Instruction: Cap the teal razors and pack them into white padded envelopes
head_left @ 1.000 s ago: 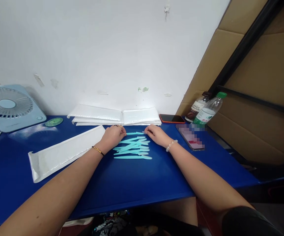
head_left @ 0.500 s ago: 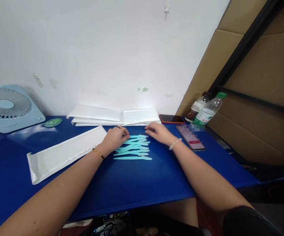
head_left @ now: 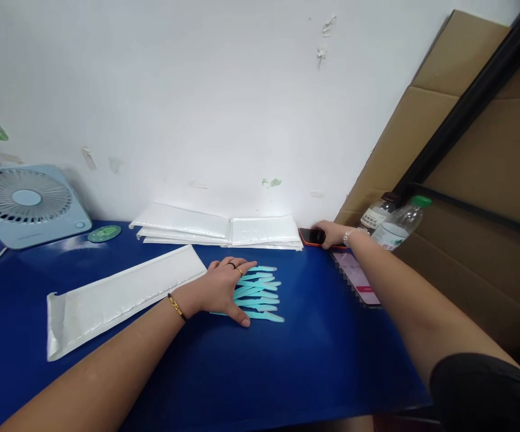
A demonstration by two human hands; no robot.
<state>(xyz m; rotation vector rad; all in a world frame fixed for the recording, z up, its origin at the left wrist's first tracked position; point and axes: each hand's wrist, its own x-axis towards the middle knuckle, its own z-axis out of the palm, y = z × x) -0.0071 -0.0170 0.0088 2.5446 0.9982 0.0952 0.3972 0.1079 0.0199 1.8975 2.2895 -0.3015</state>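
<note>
Several turquoise eyebrow razors (head_left: 264,298) with pale caps lie side by side on the blue table (head_left: 296,372), some of them crossed. My left hand (head_left: 224,289) rests over their left ends with its fingers spread, hiding part of them. Farther off to the right, my right hand (head_left: 332,233) has its fingers bent round a dark phone with an orange edge (head_left: 307,236), which lies by the wall. The hand covers the right part of this phone. Left of the razors is a white padded envelope (head_left: 125,300), set at a slant.
White padded envelopes (head_left: 264,231) are stacked against the wall. A phone with a pink screen (head_left: 352,270) lies below my right forearm, with a green-capped bottle (head_left: 399,228) and a dark-capped bottle (head_left: 374,216) behind. At left stand a blue fan (head_left: 26,198) and a green disc (head_left: 104,233).
My right hand has gone from beside the razors to the orange-edged phone. My left hand has opened from a pinch and spread over the razors. The view has shifted somewhat.
</note>
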